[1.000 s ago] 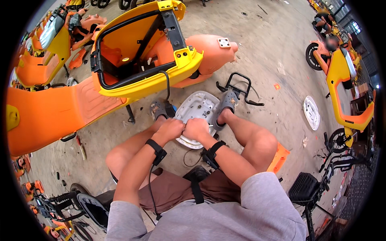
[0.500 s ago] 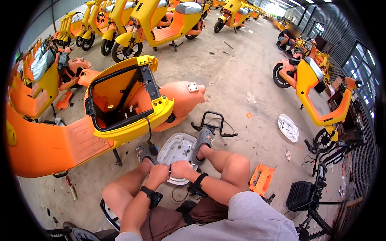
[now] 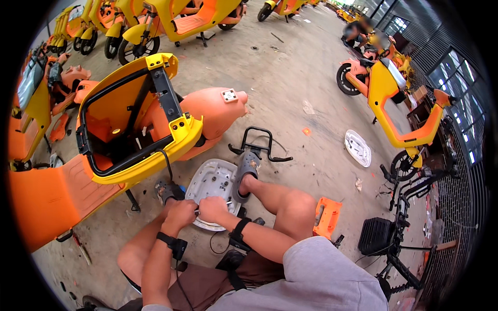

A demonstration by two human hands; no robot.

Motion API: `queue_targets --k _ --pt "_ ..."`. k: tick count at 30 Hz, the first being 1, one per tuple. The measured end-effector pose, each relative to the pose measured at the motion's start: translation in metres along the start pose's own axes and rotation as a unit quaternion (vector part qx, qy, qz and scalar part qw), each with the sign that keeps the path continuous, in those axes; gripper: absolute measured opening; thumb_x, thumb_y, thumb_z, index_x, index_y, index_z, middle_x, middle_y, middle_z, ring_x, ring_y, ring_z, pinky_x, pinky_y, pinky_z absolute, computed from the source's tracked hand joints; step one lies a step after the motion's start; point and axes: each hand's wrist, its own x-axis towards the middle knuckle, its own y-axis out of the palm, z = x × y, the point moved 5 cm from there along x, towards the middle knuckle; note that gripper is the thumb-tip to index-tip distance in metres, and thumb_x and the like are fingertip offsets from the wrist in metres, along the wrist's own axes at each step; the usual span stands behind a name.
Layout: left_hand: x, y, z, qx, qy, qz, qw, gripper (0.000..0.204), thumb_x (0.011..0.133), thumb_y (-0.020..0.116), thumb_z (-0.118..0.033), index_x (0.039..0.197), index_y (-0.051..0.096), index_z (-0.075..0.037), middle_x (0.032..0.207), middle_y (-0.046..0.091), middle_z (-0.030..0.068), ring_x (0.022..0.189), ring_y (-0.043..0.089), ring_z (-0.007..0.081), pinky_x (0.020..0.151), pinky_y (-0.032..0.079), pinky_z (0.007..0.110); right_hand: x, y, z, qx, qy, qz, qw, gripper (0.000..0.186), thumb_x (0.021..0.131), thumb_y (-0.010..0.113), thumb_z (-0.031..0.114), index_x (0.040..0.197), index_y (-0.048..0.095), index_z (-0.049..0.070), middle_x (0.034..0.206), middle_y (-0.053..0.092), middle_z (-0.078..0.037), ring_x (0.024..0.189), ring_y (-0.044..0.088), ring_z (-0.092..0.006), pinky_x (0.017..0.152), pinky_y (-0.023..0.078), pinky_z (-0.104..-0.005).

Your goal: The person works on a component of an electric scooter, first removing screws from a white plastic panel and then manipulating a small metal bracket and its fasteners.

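Note:
Both my left hand (image 3: 181,212) and my right hand (image 3: 211,209) are closed close together on a thin metal piece (image 3: 197,211), mostly hidden in the fingers, over the lower part of a white plastic tray (image 3: 210,181). Small dark fittings sit on the tray, which lies between my grey clogs. Just ahead and left stands an orange-and-yellow scooter (image 3: 70,199) with its yellow body compartment (image 3: 189,137) open. A black tube frame (image 3: 258,130) lies beyond my right foot.
At right are another scooter (image 3: 389,103), a white plastic piece (image 3: 357,147), an orange part (image 3: 327,217) and a black bare frame (image 3: 376,236). Rows of scooters (image 3: 192,20) stand behind. A person (image 3: 354,35) crouches in the far right background.
My view has tilted up since a second ago, showing more of the hall, and the scenery has shifted left. My hands remain closed together over the tray.

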Motion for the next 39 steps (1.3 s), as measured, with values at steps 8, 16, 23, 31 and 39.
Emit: queue_targets --k 8,16,23,31,39 --pt "0.011 0.012 -0.005 0.010 -0.049 -0.018 0.999 0.017 0.071 0.067 -0.021 0.083 0.071 -0.009 0.082 0.069 0.0124 0.078 0.066 0.0340 0.071 0.053 0.045 -0.003 0.001 -0.013 -0.006 -0.007 -0.037 0.999 0.025 0.070 0.065 0.029 0.078 0.072 0.007 0.081 0.070 -0.016 0.078 0.069 -0.0319 0.069 0.056 -0.0421" --pt "-0.002 0.032 -0.021 0.041 -0.040 -0.067 0.996 0.012 0.073 0.062 -0.016 0.079 0.069 -0.009 0.078 0.067 0.0122 0.073 0.066 0.0315 0.064 0.052 0.045 -0.017 0.017 -0.025 -0.040 -0.020 -0.074 0.996 0.029 0.070 0.066 0.034 0.078 0.073 0.007 0.076 0.069 -0.017 0.073 0.069 -0.0325 0.066 0.055 -0.0432" --pt "0.001 0.034 -0.015 0.039 -0.028 -0.063 0.997 0.013 0.071 0.067 -0.018 0.078 0.068 -0.007 0.078 0.068 0.0134 0.075 0.068 0.0302 0.067 0.054 0.041 -0.007 0.015 -0.020 -0.067 -0.013 -0.044 0.997 0.030 0.075 0.067 0.038 0.085 0.073 0.011 0.079 0.070 -0.016 0.075 0.069 -0.0328 0.068 0.055 -0.0444" --pt "0.011 0.032 -0.012 0.042 -0.033 -0.077 0.996 0.010 0.069 0.067 -0.015 0.076 0.068 -0.007 0.077 0.068 0.0115 0.073 0.068 0.0295 0.064 0.054 0.041 -0.003 -0.001 -0.016 -0.077 -0.019 -0.050 0.996 0.026 0.072 0.064 0.032 0.087 0.074 0.014 0.078 0.070 -0.016 0.074 0.068 -0.0333 0.069 0.055 -0.0450" --pt "0.006 0.020 -0.012 0.025 -0.045 -0.061 0.997 0.012 0.072 0.063 -0.015 0.080 0.067 -0.007 0.080 0.068 0.0111 0.081 0.067 0.0298 0.069 0.053 0.042 0.003 0.007 -0.018 -0.067 -0.035 -0.061 0.995 0.025 0.073 0.064 0.034 0.081 0.074 0.012 0.075 0.069 -0.016 0.071 0.068 -0.0335 0.067 0.055 -0.0433"
